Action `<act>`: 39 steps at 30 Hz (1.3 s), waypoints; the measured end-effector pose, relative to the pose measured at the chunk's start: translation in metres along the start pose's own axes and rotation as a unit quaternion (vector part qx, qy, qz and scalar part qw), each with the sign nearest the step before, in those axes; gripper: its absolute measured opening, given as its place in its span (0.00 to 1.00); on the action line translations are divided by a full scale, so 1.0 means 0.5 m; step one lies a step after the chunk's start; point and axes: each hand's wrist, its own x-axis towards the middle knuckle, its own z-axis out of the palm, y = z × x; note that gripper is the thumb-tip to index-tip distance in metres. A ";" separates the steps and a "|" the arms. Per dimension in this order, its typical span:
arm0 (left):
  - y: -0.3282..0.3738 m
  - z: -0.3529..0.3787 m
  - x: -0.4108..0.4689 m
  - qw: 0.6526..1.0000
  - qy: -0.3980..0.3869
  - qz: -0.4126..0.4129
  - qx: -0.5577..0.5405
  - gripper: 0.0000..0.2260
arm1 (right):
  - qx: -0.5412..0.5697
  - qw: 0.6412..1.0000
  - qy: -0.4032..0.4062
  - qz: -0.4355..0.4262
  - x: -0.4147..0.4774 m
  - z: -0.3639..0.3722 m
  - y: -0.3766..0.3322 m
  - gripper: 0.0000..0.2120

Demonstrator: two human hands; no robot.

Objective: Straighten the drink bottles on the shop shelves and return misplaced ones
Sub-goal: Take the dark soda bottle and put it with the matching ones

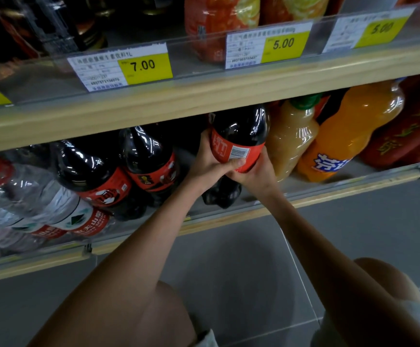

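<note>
Both hands gripping cola bottle (239, 139), lower shelf (329, 194), price tags (145, 66)

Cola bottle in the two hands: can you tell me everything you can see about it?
The cola bottle is shiny clear plastic full of dark drink. Its red label has white writing and a barcode facing us. Its top hides behind the upper shelf edge. Its base is at the front of the lower shelf, beside a pale juice bottle. The left hand and right hand grip its label.
</note>
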 end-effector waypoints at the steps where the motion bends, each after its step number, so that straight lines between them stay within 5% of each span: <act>1: -0.001 -0.002 0.002 1.000 -0.002 0.003 0.004 0.43 | -0.002 1.000 0.004 -0.004 0.001 0.001 0.000 0.50; 18: -0.016 -0.011 0.003 0.994 -0.068 0.004 0.089 0.41 | -0.008 0.997 0.076 -0.018 -0.020 0.037 0.022 0.44; 27: -0.019 0.011 -0.036 0.976 0.075 -0.017 0.204 0.34 | 0.002 0.990 0.138 0.019 -0.033 0.068 0.012 0.48; 39: -0.014 0.003 -0.043 0.982 0.118 -0.040 0.139 0.16 | -0.027 0.998 0.006 0.057 -0.031 0.049 0.007 0.48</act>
